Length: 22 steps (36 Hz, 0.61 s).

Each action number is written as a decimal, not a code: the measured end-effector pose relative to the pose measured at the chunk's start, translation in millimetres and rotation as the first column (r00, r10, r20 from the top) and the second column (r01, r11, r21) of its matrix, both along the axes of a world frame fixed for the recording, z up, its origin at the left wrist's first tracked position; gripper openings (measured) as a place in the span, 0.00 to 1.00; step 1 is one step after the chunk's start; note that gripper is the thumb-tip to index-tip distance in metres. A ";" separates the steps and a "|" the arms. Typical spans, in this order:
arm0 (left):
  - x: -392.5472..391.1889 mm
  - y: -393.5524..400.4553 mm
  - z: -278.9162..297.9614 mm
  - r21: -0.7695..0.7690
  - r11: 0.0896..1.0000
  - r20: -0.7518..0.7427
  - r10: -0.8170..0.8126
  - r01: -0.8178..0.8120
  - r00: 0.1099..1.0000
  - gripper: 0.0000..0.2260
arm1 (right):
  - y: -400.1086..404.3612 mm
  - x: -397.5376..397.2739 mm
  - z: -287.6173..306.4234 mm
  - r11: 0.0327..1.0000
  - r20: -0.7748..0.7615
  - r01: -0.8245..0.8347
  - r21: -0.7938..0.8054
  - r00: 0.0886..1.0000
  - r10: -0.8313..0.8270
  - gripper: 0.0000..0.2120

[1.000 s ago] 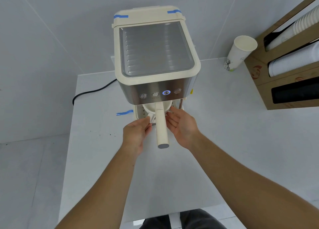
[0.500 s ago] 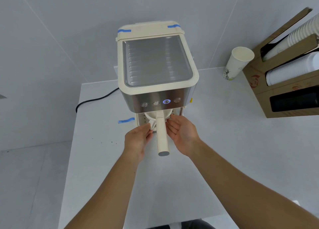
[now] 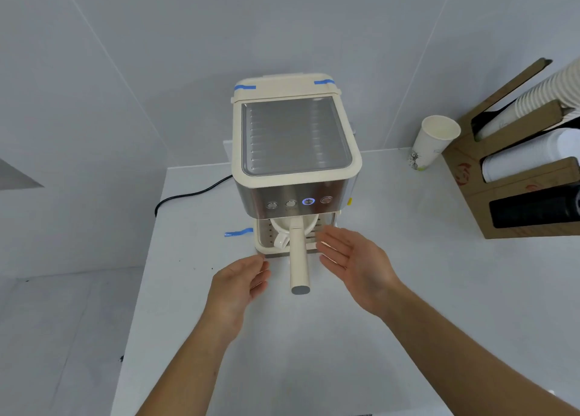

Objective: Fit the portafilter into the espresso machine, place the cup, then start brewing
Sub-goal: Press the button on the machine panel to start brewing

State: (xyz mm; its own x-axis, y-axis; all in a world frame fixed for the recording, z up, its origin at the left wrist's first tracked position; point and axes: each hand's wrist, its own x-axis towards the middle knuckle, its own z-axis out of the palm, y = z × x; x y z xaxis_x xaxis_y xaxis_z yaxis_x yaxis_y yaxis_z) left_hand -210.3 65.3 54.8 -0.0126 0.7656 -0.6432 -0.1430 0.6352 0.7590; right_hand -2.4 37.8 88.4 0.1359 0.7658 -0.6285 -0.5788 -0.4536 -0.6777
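Observation:
A cream and steel espresso machine [image 3: 295,152] stands at the back of the white table [image 3: 314,353]. The portafilter sits in its group head, its cream handle [image 3: 298,258] sticking out toward me. Under it a white cup [image 3: 280,239] rests on the drip tray [image 3: 263,246], mostly hidden; only its handle side shows. One of the front buttons [image 3: 308,201] glows blue. My left hand [image 3: 240,285] is left of the handle, fingers apart, holding nothing. My right hand [image 3: 351,263] is on the right side, palm open, empty.
A paper cup [image 3: 431,144] stands at the back right beside a cardboard cup dispenser [image 3: 514,196] holding stacked cups. A black power cord [image 3: 185,196] runs off the table's left rear. Blue tape [image 3: 238,233] lies left of the machine. The table's left edge drops to the floor.
Both hands have let go of the cup under the portafilter and drawn back toward me, opening apart. The camera view has tilted up, so the machine appears lower.

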 end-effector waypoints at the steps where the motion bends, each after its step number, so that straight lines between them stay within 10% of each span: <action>1: -1.6 -2.8 4.2 0.032 0.999 -0.029 -0.028 0.029 0.999 0.05 | -4.1 1.5 3.3 1.000 0.030 -0.021 0.015 0.999 0.020 0.14; 13: -17.9 0.1 87.3 0.433 0.873 -0.292 -0.101 0.225 0.951 0.06 | -11.4 22.3 90.9 0.905 0.546 -0.271 0.328 0.836 0.053 0.10; 22: -16.1 27.2 140.9 0.607 0.605 -0.620 -0.044 0.515 0.783 0.07 | 12.7 26.8 141.7 0.704 0.988 -0.694 0.152 0.089 -0.125 0.19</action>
State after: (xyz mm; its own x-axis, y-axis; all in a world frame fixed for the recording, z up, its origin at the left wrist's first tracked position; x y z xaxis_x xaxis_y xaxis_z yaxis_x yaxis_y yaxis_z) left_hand -226.5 92.5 195.7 0.1602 0.9751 0.1535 0.4795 -0.2128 0.8514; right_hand 24.4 50.5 230.1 -0.0700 0.9615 0.2658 0.7476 0.2270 -0.6242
